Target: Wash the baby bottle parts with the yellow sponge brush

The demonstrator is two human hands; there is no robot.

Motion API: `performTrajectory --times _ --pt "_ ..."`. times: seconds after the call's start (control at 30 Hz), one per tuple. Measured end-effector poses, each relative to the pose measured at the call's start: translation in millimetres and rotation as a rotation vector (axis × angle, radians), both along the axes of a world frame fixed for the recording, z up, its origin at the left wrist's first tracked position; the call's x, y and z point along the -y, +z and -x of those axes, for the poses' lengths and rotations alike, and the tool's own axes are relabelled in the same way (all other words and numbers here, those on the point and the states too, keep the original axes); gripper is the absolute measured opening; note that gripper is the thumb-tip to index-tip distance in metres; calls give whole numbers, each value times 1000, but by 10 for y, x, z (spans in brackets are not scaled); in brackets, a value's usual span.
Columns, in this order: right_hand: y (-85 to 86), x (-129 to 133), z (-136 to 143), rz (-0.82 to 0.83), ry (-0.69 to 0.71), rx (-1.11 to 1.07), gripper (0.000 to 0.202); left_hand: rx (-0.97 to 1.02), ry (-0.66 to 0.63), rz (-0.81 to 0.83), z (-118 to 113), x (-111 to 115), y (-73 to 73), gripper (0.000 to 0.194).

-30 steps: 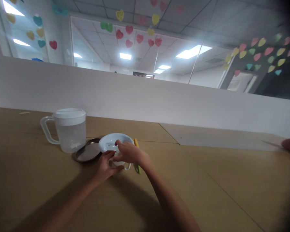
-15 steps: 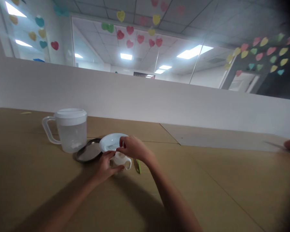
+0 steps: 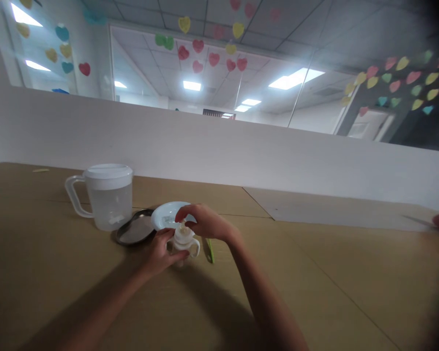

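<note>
Two hands are working at lower centre of the frame: the left hand (image 3: 161, 250), grip spread part-way, is holding a small, round, white plastic cup (image 3: 183, 239) upright, its loop handle pointing right; the right hand (image 3: 208, 223) is hovering nearest its top, fingers curled, any hold being impossible to tell.

We seem to be in an office or a similar workplace, judging by the gridded ceiling (image 3: 190, 10) and the bright flat light panels (image 3: 296, 79) that we see above and through the glass panes (image 3: 263, 90). Below that glazing we have a plain white wall (image 3: 241, 156) behind a broad wood-coloured table (image 3: 296, 287), and a pale door (image 3: 368, 124) shows at the right. Paper-like hearts (image 3: 214, 59) in pink, yellow, green and blue dot our glass.
</note>
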State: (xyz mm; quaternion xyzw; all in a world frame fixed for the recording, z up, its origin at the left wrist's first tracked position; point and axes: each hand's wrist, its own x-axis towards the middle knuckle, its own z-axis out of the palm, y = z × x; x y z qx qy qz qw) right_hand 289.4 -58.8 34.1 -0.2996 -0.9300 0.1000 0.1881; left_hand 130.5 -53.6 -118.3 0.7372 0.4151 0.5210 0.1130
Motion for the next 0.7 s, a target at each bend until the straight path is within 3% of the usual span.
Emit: performTrajectory --times 0.2,0.57,0.7 --pt "102 58 -66 7 -25 -110 29 -22 31 -36 5 -10 -15 42" --pt "244 95 -221 -130 -47 -602 15 -83 -11 -49 24 0 -4 48" --pt "243 -20 -315 -163 -154 -801 14 -95 -29 -40 25 18 19 47"
